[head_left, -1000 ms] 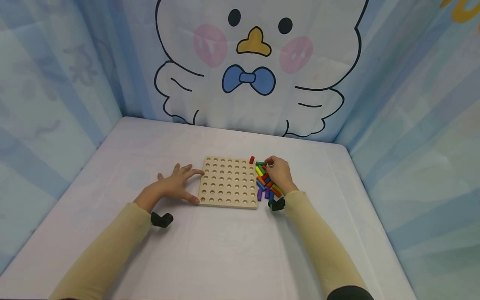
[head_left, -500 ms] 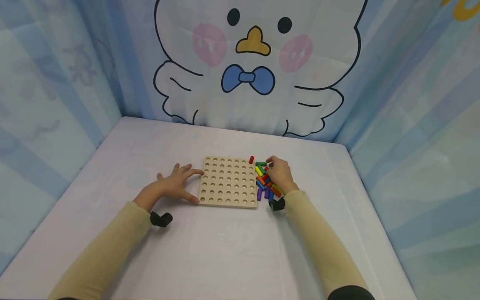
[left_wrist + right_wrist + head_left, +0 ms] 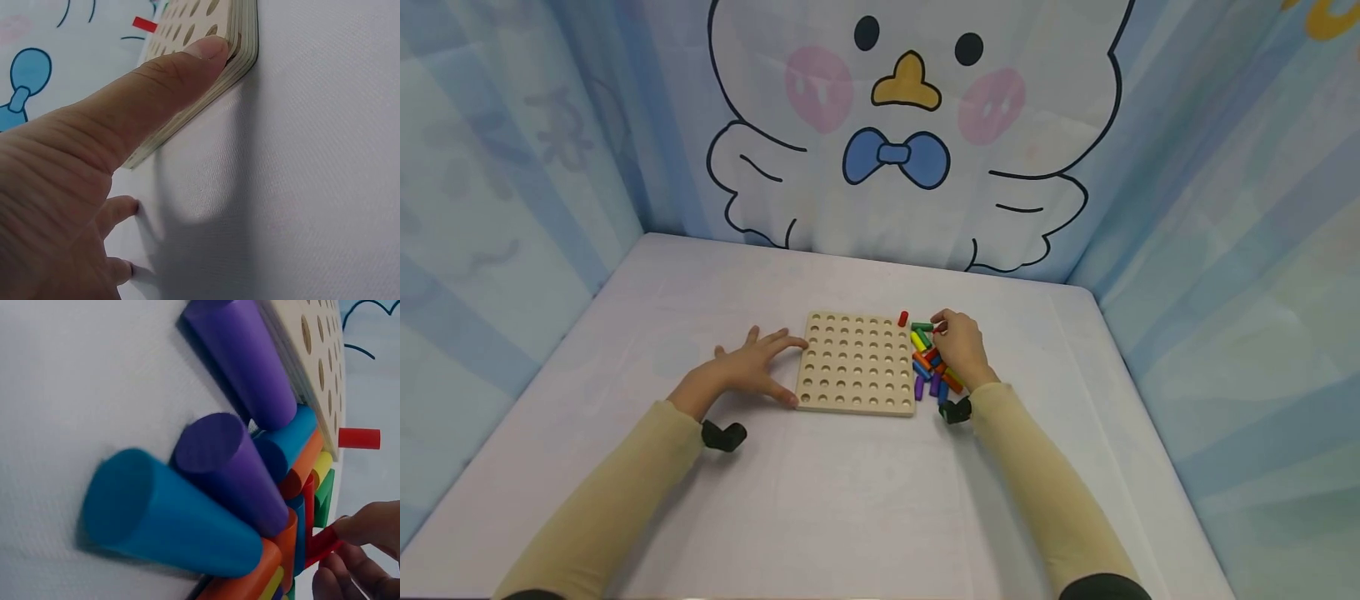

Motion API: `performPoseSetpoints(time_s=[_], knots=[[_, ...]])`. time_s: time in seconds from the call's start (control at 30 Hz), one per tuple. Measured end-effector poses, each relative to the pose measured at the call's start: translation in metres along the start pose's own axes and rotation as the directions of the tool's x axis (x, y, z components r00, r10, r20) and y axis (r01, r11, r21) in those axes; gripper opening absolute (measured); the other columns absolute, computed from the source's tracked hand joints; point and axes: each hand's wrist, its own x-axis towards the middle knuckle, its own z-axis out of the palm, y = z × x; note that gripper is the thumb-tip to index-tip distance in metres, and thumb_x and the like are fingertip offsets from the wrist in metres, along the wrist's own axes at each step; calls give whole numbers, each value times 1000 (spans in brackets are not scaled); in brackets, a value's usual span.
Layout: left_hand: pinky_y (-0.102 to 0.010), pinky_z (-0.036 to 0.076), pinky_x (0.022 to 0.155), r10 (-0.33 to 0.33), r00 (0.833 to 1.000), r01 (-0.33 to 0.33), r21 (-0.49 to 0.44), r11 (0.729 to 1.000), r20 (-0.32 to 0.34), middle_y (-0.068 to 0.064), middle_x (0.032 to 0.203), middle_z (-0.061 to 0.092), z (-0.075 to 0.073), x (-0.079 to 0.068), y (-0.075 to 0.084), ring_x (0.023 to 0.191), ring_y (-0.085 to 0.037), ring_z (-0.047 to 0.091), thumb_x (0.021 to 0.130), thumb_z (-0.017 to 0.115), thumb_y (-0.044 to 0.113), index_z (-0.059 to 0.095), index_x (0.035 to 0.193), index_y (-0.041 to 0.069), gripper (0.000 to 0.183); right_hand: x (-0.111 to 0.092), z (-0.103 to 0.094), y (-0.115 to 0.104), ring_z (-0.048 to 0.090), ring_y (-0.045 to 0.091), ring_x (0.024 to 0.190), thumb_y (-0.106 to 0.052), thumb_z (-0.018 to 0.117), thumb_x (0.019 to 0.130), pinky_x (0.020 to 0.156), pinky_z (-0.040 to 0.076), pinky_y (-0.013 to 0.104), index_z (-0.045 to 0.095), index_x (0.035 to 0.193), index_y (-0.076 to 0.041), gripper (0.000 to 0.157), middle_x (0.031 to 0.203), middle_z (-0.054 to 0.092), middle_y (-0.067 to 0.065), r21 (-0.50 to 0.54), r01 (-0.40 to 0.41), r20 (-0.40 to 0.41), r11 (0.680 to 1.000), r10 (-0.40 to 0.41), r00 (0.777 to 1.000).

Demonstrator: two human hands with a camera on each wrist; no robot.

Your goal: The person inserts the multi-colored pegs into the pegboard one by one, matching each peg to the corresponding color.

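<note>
Left hand [image 3: 745, 369] touches board edge [image 3: 803, 375]

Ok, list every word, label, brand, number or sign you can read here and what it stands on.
None: no readable text on the wooden board, the coloured pegs or the white tabletop.
Cut off: a yellow shape on the right-hand curtain, top right of the head view; cannot tell whether it is lettering.

Tabletop [image 3: 835, 500]: even, soft light; faint shadows beside both sleeves [image 3: 1037, 483].
Left hand [image 3: 75, 162]: broad, soft-edged shadow.
Blue peg [image 3: 181, 519]: matte, dark shadow underneath.
</note>
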Motion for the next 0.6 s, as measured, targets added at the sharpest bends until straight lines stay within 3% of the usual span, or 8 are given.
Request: performPoseSetpoints(time_s=[0.23,0.6], knots=[[-95,-3,98,-5,1000,5,5,1000,-4,-17,174,10,1,2,-1,154,-58,-9,73,88,61,39,157,35,100,-2,-3,-11,64,29,107,-11,63,102,100,57,42,69,122,-8,21,122,69,12,41,35,-63,999,-32,998],[-95,-2,97,-7,1000,7,7,1000,-3,-18,174,10,2,2,0,153,-59,-9,72,88,62,38,157,34,102,-4,-5,-18,65,25,93,-22,66,102,87,59,39,70,113,-11,16,113,72,7,41,67,-157,997,-60,986]])
